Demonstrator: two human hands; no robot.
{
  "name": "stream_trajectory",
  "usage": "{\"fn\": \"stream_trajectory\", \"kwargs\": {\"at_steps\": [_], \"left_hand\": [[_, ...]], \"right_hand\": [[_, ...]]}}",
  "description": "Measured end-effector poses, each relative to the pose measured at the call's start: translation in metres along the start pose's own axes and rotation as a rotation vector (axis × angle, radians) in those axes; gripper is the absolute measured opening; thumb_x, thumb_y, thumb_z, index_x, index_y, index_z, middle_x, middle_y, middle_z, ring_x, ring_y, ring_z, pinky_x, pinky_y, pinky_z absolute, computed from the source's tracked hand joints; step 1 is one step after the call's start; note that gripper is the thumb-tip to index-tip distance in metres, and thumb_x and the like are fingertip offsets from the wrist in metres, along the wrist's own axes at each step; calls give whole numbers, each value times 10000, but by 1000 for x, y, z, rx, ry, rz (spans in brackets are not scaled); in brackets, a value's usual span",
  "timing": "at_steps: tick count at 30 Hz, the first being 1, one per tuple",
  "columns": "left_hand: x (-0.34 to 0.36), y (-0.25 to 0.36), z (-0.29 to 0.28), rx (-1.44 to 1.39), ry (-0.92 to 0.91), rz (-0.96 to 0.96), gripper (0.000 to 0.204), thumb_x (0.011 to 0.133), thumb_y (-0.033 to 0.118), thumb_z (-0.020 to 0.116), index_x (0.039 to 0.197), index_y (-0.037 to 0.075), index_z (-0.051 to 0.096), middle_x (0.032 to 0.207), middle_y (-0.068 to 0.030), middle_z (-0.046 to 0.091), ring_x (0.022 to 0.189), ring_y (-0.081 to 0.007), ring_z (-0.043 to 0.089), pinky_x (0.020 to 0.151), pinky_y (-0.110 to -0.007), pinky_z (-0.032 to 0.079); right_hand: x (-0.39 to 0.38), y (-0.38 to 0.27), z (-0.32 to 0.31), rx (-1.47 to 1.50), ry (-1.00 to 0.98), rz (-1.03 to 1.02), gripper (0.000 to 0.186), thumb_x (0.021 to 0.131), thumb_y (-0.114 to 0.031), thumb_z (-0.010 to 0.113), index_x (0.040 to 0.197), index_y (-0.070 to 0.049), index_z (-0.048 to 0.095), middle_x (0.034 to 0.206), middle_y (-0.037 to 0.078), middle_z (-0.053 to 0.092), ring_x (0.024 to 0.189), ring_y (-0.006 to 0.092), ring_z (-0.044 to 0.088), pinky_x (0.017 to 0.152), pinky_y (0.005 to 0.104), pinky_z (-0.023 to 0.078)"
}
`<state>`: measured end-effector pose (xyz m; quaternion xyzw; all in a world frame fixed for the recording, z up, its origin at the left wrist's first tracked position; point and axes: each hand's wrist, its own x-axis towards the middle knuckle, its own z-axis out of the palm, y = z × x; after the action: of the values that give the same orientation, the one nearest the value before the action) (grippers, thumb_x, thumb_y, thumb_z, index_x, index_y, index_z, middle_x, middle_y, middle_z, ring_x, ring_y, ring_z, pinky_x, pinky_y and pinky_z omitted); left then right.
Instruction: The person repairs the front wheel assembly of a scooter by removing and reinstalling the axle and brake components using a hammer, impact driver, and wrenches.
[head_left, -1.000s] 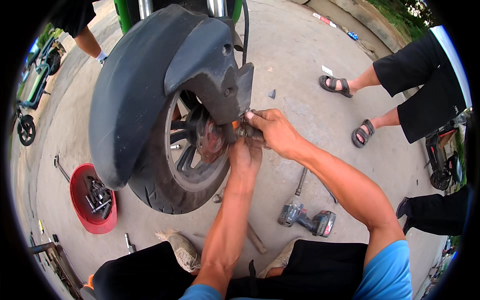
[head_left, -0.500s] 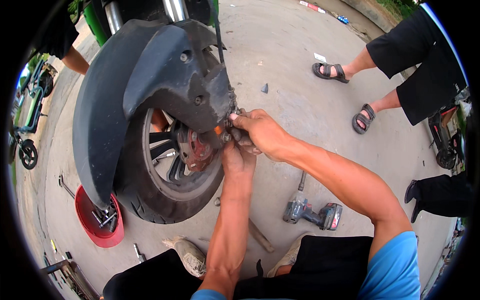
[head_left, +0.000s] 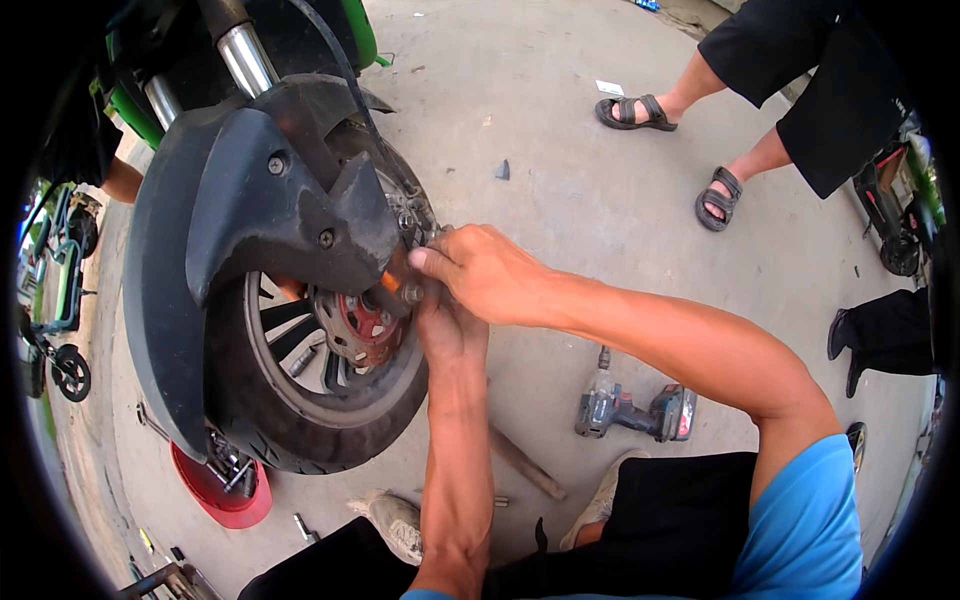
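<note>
A scooter's front wheel [head_left: 300,440] stands before me, partly hidden by a dark grey mudguard [head_left: 160,280]. Its reddish, worn hub [head_left: 362,330] shows beside an axle nut [head_left: 411,293]. At the hub's right side, my right hand [head_left: 485,270] is closed, thumb and fingers bent against the small metal parts below the cable [head_left: 345,65]. Just what it grips is hidden. Below it, my left hand [head_left: 455,330] reaches up against the hub next to the axle nut; its fingers are mostly covered by the right hand.
A cordless impact driver [head_left: 625,412] lies right of my forearms, near a wooden handle [head_left: 525,460]. Sockets fill a red bowl-shaped container [head_left: 225,505] at lower left. A bystander's sandalled foot [head_left: 640,112] is at upper right. Another person's arm [head_left: 122,180] is behind the wheel.
The view has shifted, so the wheel and both hands sit farther left in it. Both hands remain at the hub, and the right hand's fingers are slightly repositioned.
</note>
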<state>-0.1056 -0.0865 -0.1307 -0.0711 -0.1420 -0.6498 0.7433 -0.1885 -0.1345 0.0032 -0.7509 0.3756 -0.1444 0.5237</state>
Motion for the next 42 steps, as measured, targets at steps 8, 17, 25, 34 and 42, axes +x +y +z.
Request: {"fn": "stream_trajectory", "kwargs": {"at_steps": [8,17,25,34,42], "left_hand": [[1,-7,21,153,420,176,277,1031,201,547,1295,119,572,1323,-14,581,1251,-153,538,1116,-360,401],[6,-4,8,312,397,311,385,976,178,619,1344,88,550,1391,-47,575,1308,-188,513,1135,-368,392],[3,-9,26,315,459,262,521,968,192,641,1440,83,453,1480,-49,491,1383,-198,437,1175,-385,351],[-39,-36,48,537,640,176,453,1039,374,527,1341,38,498,1317,-140,570,1261,-297,528,1109,-451,418],[-192,-57,4,930,1155,374,732,922,516,676,1382,32,376,1316,-135,516,1216,-305,529,1029,-497,431]], "right_hand": [[4,1,-2,-305,99,-250,391,1027,-289,526,850,51,606,768,264,643,771,440,641,670,477,495],[24,-11,-33,-675,288,-691,220,959,-225,600,949,-7,572,852,196,661,748,445,663,626,510,527],[24,-14,-29,-610,200,-606,218,965,-185,601,881,16,596,703,207,616,666,429,623,571,483,499],[22,-20,-43,-538,100,-455,385,1002,-329,571,922,33,677,703,261,619,709,475,606,659,507,489],[34,1,-69,-589,-113,-292,388,986,-336,607,1025,47,654,834,273,647,813,421,635,755,486,487]]}}
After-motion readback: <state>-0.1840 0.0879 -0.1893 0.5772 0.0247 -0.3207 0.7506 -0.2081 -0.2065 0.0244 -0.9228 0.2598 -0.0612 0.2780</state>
